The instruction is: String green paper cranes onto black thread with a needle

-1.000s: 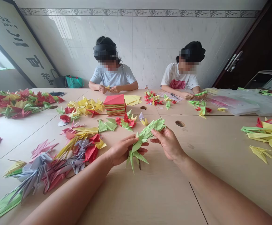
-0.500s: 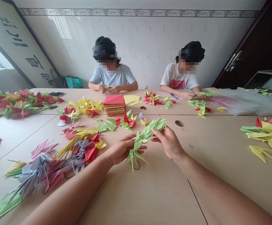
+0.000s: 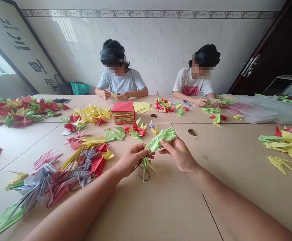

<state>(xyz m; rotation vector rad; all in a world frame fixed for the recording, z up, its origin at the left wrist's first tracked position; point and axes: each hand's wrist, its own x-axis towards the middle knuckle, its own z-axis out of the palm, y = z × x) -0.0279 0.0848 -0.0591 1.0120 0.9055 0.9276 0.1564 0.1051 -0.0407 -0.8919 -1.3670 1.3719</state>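
Observation:
Between my two hands is a bunch of folded green origami cranes [image 3: 161, 138], held above the table, its thin pointed ends hanging down. My left hand [image 3: 133, 157] grips the lower left end, the thumb pressed on top. At the upper right end, my right hand [image 3: 178, 152] pinches the bunch between thumb and fingers. A dark cord [image 3: 148, 174] loops out below the green points. Left of my left hand lie strung purple, pink, red and yellow paper cranes [image 3: 85, 164] with dark cord among them. Loose green folded pieces [image 3: 118, 133] rest just beyond my hands.
A stack of red and yellow paper squares [image 3: 122, 113] stands mid-table beside yellow cranes [image 3: 92, 113]. A mixed pile [image 3: 20, 110] lies far left, and yellow pieces [image 3: 289, 147] lie at right. Across the table [image 3: 176, 207] sit two people folding paper. Clear plastic sheets [image 3: 258, 108] lie far right.
My left thumb has come over onto the green bunch, closing on its lower end. The bunch and my right hand have shifted slightly left. The person opposite at left has moved their yellow paper.

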